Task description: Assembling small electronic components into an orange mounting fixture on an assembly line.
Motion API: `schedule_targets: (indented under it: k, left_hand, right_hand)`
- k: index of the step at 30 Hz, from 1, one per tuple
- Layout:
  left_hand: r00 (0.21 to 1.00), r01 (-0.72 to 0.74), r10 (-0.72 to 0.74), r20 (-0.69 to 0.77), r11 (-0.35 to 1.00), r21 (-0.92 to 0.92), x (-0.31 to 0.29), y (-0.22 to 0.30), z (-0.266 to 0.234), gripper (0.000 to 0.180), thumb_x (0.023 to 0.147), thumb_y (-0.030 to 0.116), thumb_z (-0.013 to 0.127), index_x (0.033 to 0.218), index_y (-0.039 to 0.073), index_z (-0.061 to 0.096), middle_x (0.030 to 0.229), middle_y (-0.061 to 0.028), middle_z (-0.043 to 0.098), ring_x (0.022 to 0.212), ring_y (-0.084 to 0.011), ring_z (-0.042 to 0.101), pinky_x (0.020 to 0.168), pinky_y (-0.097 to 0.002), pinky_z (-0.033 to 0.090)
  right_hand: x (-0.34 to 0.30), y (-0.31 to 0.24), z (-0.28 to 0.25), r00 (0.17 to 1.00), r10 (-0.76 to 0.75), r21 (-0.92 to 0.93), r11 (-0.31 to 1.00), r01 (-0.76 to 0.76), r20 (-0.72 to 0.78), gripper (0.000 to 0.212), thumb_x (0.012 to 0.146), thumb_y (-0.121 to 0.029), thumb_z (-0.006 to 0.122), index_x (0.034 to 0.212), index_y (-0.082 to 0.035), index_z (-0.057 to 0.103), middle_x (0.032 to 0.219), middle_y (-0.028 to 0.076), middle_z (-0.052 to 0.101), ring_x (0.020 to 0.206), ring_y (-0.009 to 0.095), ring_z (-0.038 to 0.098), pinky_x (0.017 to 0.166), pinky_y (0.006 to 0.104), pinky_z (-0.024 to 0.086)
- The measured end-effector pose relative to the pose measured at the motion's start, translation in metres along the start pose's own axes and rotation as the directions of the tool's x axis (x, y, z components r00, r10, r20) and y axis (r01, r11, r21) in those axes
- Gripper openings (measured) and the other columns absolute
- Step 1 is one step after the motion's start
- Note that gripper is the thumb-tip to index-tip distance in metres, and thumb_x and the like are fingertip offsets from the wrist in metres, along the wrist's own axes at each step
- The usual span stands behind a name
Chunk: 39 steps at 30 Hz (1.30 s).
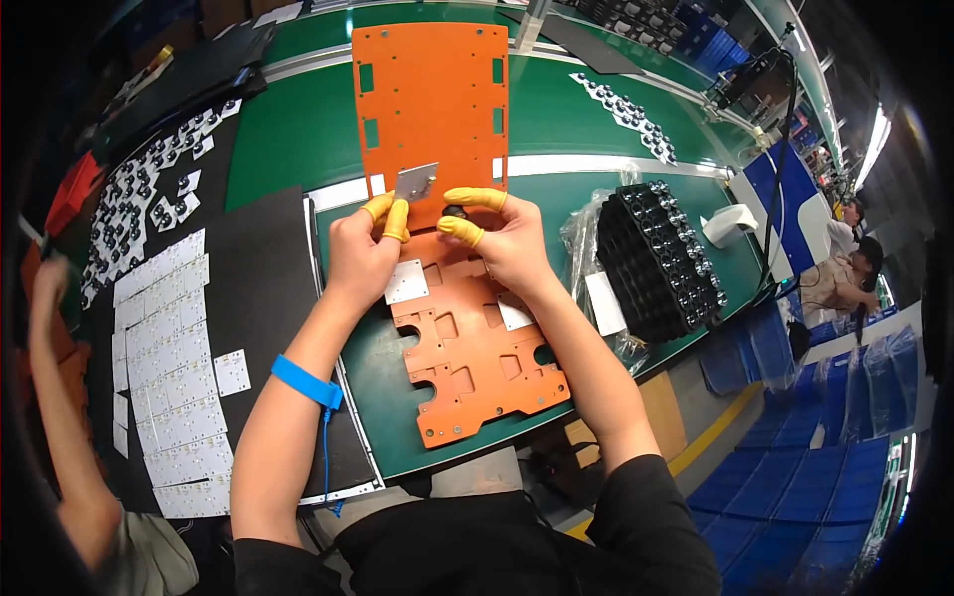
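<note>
My left hand (366, 250), in yellow finger cots, pinches a small square silver-grey board (416, 182) held upright above the orange fixture. Beside it, my right hand (515, 244) grips a small round black part (454, 212) between thumb and fingers in yellow cots; it looks like a lens, partly hidden. The board and the black part are apart. Below my hands lies the cut-out orange fixture (482, 382). White square boards rest on it, one (405, 282) under my left hand and another (514, 312) partly behind my right forearm.
An orange panel (432, 109) extends behind my hands. At right stand stacked black trays of lenses (661, 258) and a white dispenser (730, 224). Rows of white boards (174, 368) lie on a black mat at left. A blue wrist strap (306, 382) trails a cord. A co-worker's arm (60, 397) is far left.
</note>
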<state>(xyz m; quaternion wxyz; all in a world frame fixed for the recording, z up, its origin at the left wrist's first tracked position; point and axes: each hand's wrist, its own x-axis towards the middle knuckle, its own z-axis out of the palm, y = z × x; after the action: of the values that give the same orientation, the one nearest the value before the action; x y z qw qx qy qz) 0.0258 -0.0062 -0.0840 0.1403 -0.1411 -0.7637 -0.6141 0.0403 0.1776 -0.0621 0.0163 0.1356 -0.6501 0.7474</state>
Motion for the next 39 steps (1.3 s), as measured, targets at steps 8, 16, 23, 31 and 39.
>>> schedule_targets:
  k: [8,16,23,31,39]
  left_hand:
    - [1.0,-0.015,0.015,0.005,0.998,0.06,-0.002,0.001,0.0,0.023,0.089,0.008,0.06,0.106,-0.007,0.063,0.067,-0.0095,0.064,0.06,-0.01,0.06,0.054,-0.0258,0.047]
    - [0.994,-0.113,0.112,0.016,0.991,0.068,-0.001,-0.001,-0.002,0.023,0.092,0.008,0.058,0.11,-0.004,0.063,0.075,-0.0059,0.065,0.054,-0.0071,0.055,0.047,-0.0219,0.043]
    - [0.958,-0.285,0.281,0.052,0.952,0.106,-0.005,0.008,0.005,0.021,0.086,0.009,0.061,0.106,0.004,0.066,0.1,-0.0128,0.065,0.083,-0.0303,0.064,0.071,-0.0341,0.053]
    - [0.94,-0.34,0.331,0.088,0.931,0.133,-0.007,0.005,0.011,0.024,0.086,0.01,0.059,0.109,0.005,0.065,0.101,-0.0123,0.064,0.076,-0.0303,0.064,0.065,-0.0362,0.053]
    - [0.931,-0.363,0.348,0.107,0.911,0.197,-0.01,0.009,0.008,0.023,0.086,0.012,0.061,0.108,0.005,0.065,0.097,-0.0121,0.064,0.072,-0.0304,0.064,0.062,-0.0358,0.053]
  right_hand:
    - [0.001,0.007,0.003,0.984,-0.18,-0.03,0.983,0.18,0.0,0.029,0.082,0.007,0.067,0.11,0.004,0.062,0.108,0.006,0.057,0.088,0.013,0.064,0.078,0.0239,0.053]
    - [0.002,0.005,0.008,0.997,-0.073,0.149,0.986,0.07,0.016,0.034,0.081,0.01,0.064,0.111,0.006,0.047,0.108,0.013,0.056,0.104,0.022,0.061,0.088,0.0302,0.053]
    - [0.003,0.014,0.006,0.987,-0.161,0.016,0.987,0.161,-0.026,0.028,0.078,0.009,0.069,0.1,0.003,0.053,0.102,0.011,0.059,0.098,0.02,0.063,0.086,0.0296,0.054]
    - [0.008,0.018,0.001,0.77,-0.636,-0.489,0.656,0.575,0.052,0.029,0.067,0.007,0.075,0.09,-0.001,0.058,0.093,0.01,0.061,0.083,0.02,0.064,0.072,0.028,0.054]
    - [0.003,0.007,0.005,0.679,-0.713,-0.646,0.437,0.627,0.177,0.027,0.064,0.009,0.076,0.084,0.0,0.06,0.092,0.009,0.062,0.077,0.019,0.064,0.069,0.0274,0.053]
